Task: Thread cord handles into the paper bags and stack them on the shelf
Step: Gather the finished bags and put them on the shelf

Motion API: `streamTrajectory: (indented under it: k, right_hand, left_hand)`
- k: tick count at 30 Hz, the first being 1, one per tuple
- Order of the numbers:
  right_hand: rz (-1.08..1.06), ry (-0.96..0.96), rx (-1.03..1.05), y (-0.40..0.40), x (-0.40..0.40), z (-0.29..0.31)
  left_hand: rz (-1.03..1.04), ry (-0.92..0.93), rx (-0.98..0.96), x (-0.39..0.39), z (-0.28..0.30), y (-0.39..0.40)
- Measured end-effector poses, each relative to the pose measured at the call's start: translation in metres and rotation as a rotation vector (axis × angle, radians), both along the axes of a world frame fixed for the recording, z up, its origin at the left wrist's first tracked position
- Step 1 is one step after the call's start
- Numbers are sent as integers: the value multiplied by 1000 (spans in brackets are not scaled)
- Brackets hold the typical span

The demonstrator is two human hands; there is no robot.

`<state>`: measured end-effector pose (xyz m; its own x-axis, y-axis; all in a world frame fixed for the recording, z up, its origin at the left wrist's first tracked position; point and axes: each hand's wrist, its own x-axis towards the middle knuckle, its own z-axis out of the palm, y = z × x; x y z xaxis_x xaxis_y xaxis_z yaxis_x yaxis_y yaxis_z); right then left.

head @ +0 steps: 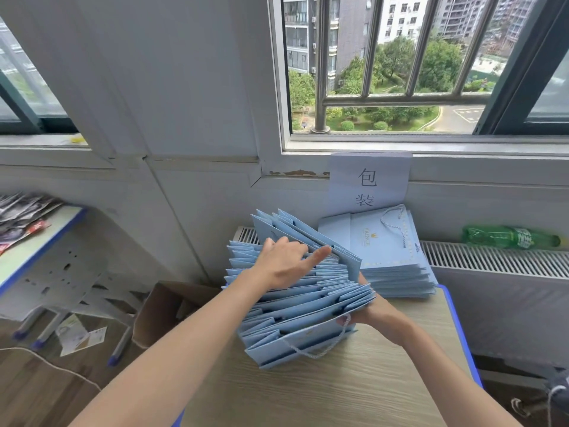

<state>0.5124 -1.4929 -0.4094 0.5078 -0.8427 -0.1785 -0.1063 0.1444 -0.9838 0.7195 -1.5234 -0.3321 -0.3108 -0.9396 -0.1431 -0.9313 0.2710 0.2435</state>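
Bags (301,303), fanned upright mid-counter (338,392): pressed by left hand (283,263), fingers straight; gripped at right end by right hand (374,312). Flat stack (397,266) at far edge.

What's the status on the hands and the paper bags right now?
Left hand open, fingers riffling upright fanned bags. Right hand gripping their side. Finished stack behind. Nothing blocking.

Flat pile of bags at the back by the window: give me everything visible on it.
The flat pile of bags is light blue paper, folded flat and stacked at the desk's far end against the radiator, below a paper sign. The top bag shows a small gold crest with lettering and a twisted white cord handle lying looped on it. Neither hand touches it.
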Motion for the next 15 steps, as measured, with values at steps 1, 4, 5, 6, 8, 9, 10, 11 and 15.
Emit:
streamTrajectory:
  k: [1, 4, 5, 6, 8, 9, 10, 11, 15]
  right_hand:
    - [3, 1, -3, -1, 1, 0]
    - [-51, 11, 12, -3, 4, -2]
    - [-73, 15, 13, -5, 4, -2]
    - [-85, 17, 14, -6, 4, -3]
    - [-91, 21, 16, -9, 4, -2]
    - [-92, 19, 14, -10, 4, -1]
    - [-91, 13, 12, -10, 4, 0]
    - [-85, 5, 10, -11, 4, 0]
    - [-77, -9, 33, -16, 4, -2]
  left_hand:
    - [-10, -9, -7, 1, -2, -5]
    - [-13, 204, -71, 11, -6, -13]
    - [25, 312, -142, 18, -5, -14]
    - [98, 401, -247, 27, -2, -16]
    - [303, 602, -423, 54, 7, -12]
    - [417, 763, -415, 69, 9, -4]
    - [515, 951, -355, 86, 8, 8]
    - [579, 1092, -279, 104, -1, 20]
    - [524, 1073, 87, 150, -63, 78]
